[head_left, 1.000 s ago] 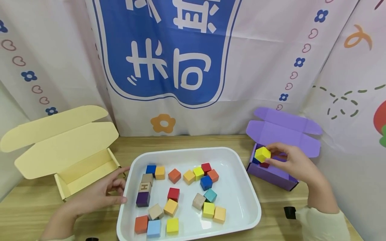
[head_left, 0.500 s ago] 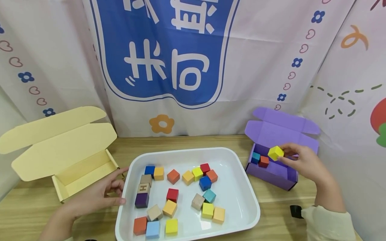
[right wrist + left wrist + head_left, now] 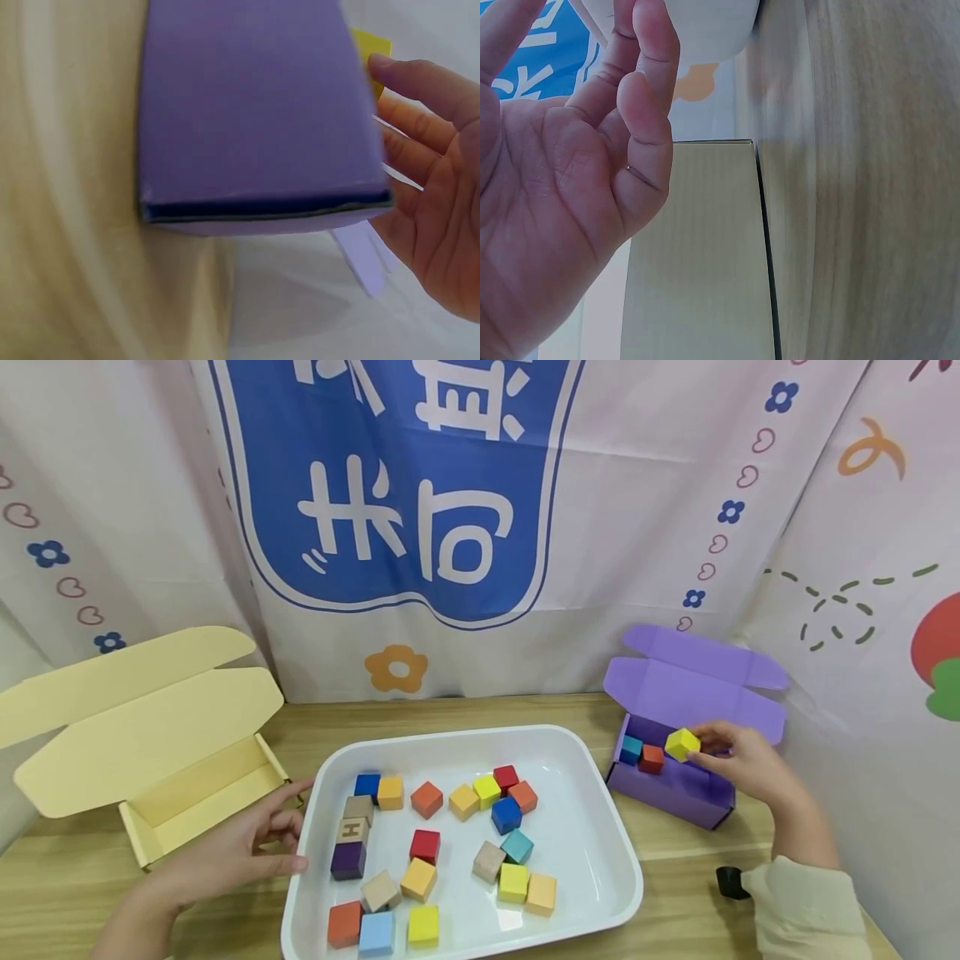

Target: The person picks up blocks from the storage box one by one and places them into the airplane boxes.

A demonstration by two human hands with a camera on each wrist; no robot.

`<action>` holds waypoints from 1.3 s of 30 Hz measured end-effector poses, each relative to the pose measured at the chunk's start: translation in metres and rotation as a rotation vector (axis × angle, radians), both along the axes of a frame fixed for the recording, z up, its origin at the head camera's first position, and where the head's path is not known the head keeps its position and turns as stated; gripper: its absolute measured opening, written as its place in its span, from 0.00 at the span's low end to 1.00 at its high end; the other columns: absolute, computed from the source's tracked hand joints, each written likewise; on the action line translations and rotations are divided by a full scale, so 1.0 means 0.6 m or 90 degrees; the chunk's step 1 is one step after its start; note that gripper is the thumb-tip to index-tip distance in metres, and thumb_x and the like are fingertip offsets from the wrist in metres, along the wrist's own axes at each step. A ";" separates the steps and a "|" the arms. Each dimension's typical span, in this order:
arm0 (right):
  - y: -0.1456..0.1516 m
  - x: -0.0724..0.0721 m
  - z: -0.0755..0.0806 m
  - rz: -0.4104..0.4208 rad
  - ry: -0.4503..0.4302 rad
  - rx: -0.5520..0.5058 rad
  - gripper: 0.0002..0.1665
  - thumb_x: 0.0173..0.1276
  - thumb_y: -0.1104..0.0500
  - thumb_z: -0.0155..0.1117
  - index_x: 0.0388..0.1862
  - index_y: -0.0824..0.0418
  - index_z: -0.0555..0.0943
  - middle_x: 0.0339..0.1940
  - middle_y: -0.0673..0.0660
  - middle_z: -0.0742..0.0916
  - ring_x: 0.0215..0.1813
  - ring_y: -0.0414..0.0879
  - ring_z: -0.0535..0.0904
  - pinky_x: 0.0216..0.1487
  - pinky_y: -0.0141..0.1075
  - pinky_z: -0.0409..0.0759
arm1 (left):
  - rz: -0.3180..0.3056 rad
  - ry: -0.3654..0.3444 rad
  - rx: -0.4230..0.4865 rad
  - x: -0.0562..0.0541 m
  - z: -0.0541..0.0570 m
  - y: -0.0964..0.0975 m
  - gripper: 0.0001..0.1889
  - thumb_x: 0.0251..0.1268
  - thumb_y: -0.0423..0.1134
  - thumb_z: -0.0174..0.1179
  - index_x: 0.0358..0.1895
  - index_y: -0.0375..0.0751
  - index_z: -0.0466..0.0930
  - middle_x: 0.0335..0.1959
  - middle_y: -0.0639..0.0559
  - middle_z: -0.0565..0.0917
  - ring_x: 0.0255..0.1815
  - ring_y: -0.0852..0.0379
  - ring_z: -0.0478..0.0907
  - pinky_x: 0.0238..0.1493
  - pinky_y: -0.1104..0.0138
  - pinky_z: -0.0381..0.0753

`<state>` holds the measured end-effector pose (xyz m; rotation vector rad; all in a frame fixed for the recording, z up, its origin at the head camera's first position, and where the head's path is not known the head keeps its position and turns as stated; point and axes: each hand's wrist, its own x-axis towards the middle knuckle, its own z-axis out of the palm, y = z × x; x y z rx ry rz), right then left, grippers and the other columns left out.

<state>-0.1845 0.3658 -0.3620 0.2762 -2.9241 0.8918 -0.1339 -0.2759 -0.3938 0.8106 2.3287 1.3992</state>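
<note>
Between thumb and fingers my right hand (image 3: 746, 763) pinches a yellow cube (image 3: 682, 745) over the open purple box (image 3: 667, 793). In the right wrist view part of the yellow cube (image 3: 373, 46) shows past the box wall. A teal cube (image 3: 631, 749) and an orange-red cube (image 3: 651, 759) lie inside the box at its left end. At the left rim of the white tray (image 3: 630, 868) rests my left hand (image 3: 232, 843), thumb by the rim and holding nothing. The left wrist view shows its fingers loosely bent beside the yellow box.
Several coloured cubes lie scattered in the tray, among them a dark purple cube (image 3: 348, 861) and a light blue cube (image 3: 377, 933). An open yellow box (image 3: 198, 797) stands at the left. Behind the table hangs a printed cloth (image 3: 600, 543).
My right hand, with the yellow cube, has shifted right from the box's left end, bringing the teal and orange-red cubes into sight. My left hand stays by the tray.
</note>
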 end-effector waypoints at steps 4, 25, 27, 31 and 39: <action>0.007 -0.008 -0.015 0.003 -0.001 0.001 0.20 0.68 0.60 0.68 0.53 0.71 0.80 0.43 0.63 0.88 0.39 0.30 0.77 0.38 0.27 0.79 | -0.002 0.005 0.001 0.000 -0.001 0.000 0.46 0.67 0.32 0.63 0.77 0.28 0.39 0.41 0.50 0.84 0.42 0.62 0.79 0.43 0.71 0.79; -0.004 -0.020 -0.029 0.026 -0.008 0.106 0.15 0.65 0.65 0.67 0.50 0.71 0.83 0.39 0.61 0.87 0.40 0.50 0.81 0.42 0.43 0.80 | 0.012 -0.010 -0.010 0.001 0.003 0.006 0.45 0.67 0.34 0.63 0.77 0.31 0.41 0.42 0.48 0.84 0.44 0.65 0.80 0.43 0.70 0.81; -0.008 -0.021 -0.030 0.029 -0.019 0.112 0.15 0.65 0.64 0.67 0.49 0.70 0.83 0.38 0.60 0.87 0.40 0.50 0.81 0.43 0.46 0.80 | 0.012 -0.012 -0.011 0.001 0.002 0.004 0.45 0.67 0.33 0.63 0.78 0.31 0.41 0.42 0.48 0.84 0.44 0.65 0.79 0.43 0.70 0.80; -0.012 -0.024 -0.033 0.035 -0.033 0.120 0.15 0.65 0.64 0.67 0.49 0.69 0.84 0.40 0.61 0.87 0.41 0.51 0.82 0.45 0.50 0.81 | 0.007 -0.014 -0.002 0.000 -0.001 0.000 0.45 0.67 0.31 0.62 0.78 0.31 0.40 0.42 0.49 0.84 0.44 0.66 0.79 0.43 0.71 0.80; -0.015 -0.026 -0.036 0.023 -0.060 0.153 0.16 0.64 0.63 0.69 0.50 0.67 0.84 0.43 0.63 0.87 0.46 0.58 0.82 0.51 0.58 0.78 | -0.002 -0.003 0.010 -0.001 -0.002 0.001 0.45 0.67 0.29 0.62 0.78 0.31 0.40 0.41 0.49 0.84 0.43 0.66 0.79 0.42 0.70 0.80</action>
